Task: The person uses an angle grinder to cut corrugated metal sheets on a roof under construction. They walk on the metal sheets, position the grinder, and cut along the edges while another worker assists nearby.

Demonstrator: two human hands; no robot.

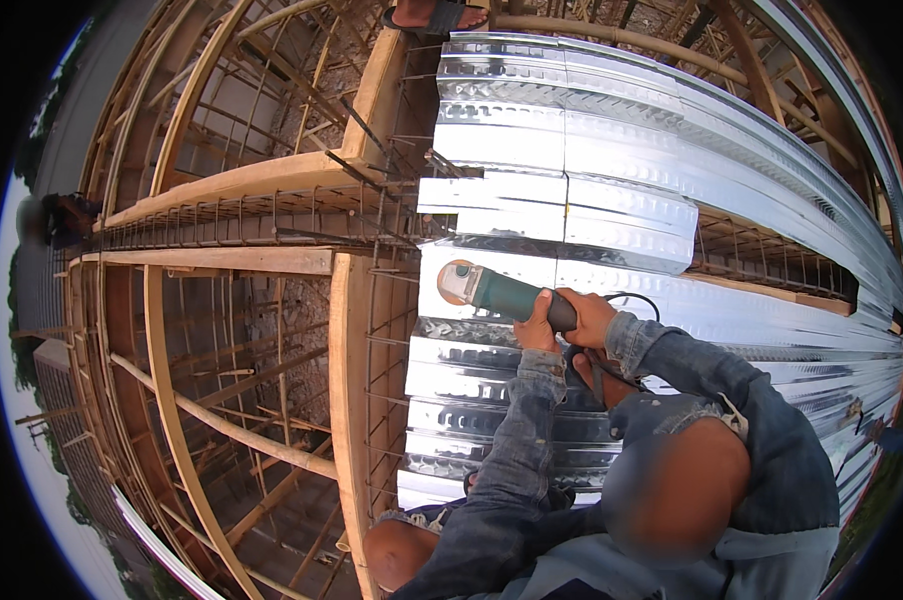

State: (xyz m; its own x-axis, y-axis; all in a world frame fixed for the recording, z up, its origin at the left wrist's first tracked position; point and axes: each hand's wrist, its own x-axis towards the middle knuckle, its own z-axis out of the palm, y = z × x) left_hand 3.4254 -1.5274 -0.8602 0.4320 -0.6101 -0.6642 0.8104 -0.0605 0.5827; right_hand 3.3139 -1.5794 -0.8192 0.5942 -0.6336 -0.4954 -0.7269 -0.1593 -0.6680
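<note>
Both hands tight on grinder over ribbed metal sheets, timber framing L.

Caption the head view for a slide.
Left hand and right hand grip a green grinder above ribbed metal sheets beside wooden beams.

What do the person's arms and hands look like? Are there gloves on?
The long, faded blue denim-like left sleeve and matching right sleeve look worn, with paler patches and cuffs at the wrists. The bare left hand and bare right hand have no gloves.
</note>
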